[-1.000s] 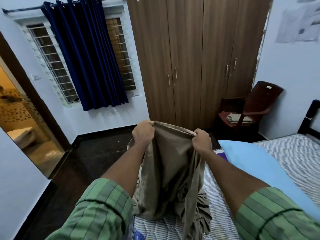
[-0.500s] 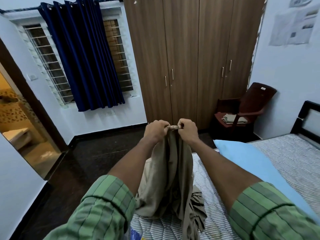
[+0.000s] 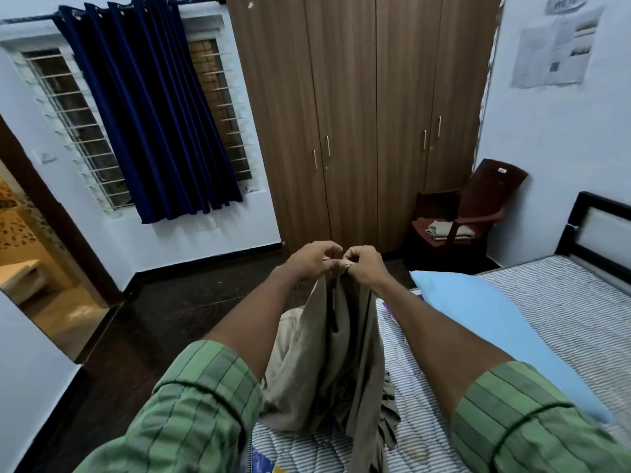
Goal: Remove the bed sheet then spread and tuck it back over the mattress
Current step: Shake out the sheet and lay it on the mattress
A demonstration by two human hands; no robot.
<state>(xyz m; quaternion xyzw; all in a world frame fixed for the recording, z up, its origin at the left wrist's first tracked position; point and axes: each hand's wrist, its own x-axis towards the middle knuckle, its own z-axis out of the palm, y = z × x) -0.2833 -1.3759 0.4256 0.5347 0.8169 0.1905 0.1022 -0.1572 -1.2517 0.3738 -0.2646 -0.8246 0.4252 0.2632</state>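
Both hands, left [image 3: 312, 264] and right [image 3: 363, 268], pinch the sheet [image 3: 336, 356] top at frame centre, fingers curled. Sheet hangs onto the mattress [image 3: 560, 312].

Khaki bed sheet [image 3: 336, 353], bunched, hanging in folds, lower end heaped on bare striped mattress [image 3: 563, 308]

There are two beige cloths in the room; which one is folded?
The folded cloth on the brown chair; the other, the bed sheet, hangs crumpled from both hands over the mattress.
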